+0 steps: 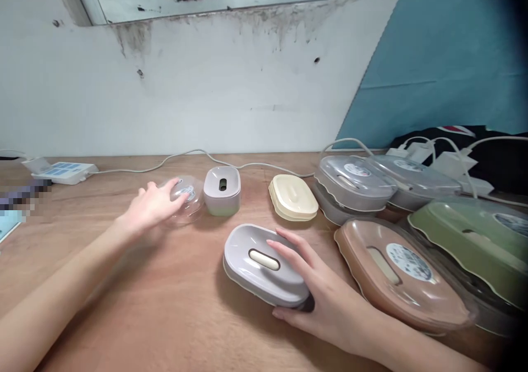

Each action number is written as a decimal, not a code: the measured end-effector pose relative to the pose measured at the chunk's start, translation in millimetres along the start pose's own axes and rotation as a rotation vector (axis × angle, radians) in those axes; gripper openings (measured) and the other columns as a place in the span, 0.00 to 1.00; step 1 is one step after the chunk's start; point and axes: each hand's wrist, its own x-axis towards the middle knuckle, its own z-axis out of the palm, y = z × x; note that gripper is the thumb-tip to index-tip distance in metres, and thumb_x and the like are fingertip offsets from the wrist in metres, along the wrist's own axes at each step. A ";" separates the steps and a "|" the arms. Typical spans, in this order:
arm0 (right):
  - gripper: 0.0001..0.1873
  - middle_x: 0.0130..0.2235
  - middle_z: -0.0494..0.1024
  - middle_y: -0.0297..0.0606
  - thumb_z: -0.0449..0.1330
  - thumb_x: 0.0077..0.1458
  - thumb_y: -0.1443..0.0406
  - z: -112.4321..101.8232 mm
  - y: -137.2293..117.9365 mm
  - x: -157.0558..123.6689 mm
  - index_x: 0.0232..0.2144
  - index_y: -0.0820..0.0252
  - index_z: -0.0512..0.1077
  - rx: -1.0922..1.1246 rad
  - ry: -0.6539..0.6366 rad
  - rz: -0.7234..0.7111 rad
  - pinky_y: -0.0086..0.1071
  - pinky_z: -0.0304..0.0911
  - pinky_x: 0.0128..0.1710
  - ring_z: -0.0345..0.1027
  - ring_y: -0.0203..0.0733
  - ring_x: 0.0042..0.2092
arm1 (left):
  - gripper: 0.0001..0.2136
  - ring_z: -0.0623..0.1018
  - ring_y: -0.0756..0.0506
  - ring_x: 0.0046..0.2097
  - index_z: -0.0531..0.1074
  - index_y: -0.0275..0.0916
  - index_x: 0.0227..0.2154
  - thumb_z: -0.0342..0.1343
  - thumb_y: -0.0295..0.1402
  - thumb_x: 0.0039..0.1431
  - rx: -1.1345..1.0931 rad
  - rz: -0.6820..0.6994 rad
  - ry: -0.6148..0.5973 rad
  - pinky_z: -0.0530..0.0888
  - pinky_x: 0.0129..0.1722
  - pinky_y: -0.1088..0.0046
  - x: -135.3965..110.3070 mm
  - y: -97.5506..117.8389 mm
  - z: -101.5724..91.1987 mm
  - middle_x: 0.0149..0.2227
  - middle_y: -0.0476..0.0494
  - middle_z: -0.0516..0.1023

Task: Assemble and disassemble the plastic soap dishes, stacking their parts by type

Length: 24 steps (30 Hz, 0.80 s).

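My right hand (330, 289) grips the right end of a lilac-grey oval plastic box (247, 242), fingers over its top and thumb low on the near side. The box has a cream oval inset in its lid and sits slightly tilted on the table. Farther left, my left hand (154, 204) reaches over a clear plastic cover (190, 207) with round printed stickers. Its fingers are spread, thumb and forefinger lying over the cover. Just right of that cover stands a small lilac container (223, 193) with a dark slot in its recessed top.
A cream lid-like piece (293, 196) lies at mid-table. Stacked boxes under clear covers fill the right: grey (350, 176), orange-brown (371, 251) and green (462, 223). A white cable (256, 164) runs along the wall from a power strip (68, 173) at the left.
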 end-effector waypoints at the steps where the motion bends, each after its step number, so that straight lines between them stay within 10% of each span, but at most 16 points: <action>1: 0.44 0.63 0.40 0.40 0.62 0.44 0.61 0.3 0.0 0.1 0.59 0.44 0.44 -0.002 0.004 -0.001 0.47 0.52 0.58 0.43 0.50 0.62 | 0.32 0.67 0.25 0.52 0.50 0.51 0.60 0.35 0.58 0.54 0.011 0.011 -0.023 0.67 0.44 0.53 -0.7 1.4 2.9 0.50 0.28 0.63; 18: 0.39 0.60 0.49 0.48 0.61 0.47 0.61 -1.7 -3.1 -0.1 0.58 0.53 0.48 -0.016 0.161 -0.036 0.46 0.56 0.55 0.49 0.52 0.61 | 0.37 0.67 0.28 0.53 0.42 0.40 0.62 0.43 0.52 0.53 0.117 0.154 -0.061 0.68 0.43 0.56 -16.3 23.0 13.1 0.53 0.24 0.63; 24: 0.36 0.60 0.48 0.48 0.59 0.49 0.61 -2.6 -2.5 -0.7 0.58 0.53 0.47 0.005 0.324 -0.088 0.43 0.57 0.55 0.49 0.50 0.60 | 0.43 0.44 0.28 0.63 0.44 0.33 0.62 0.55 0.50 0.49 -0.098 0.497 0.320 0.53 0.56 0.46 -31.4 34.0 8.7 0.63 0.23 0.39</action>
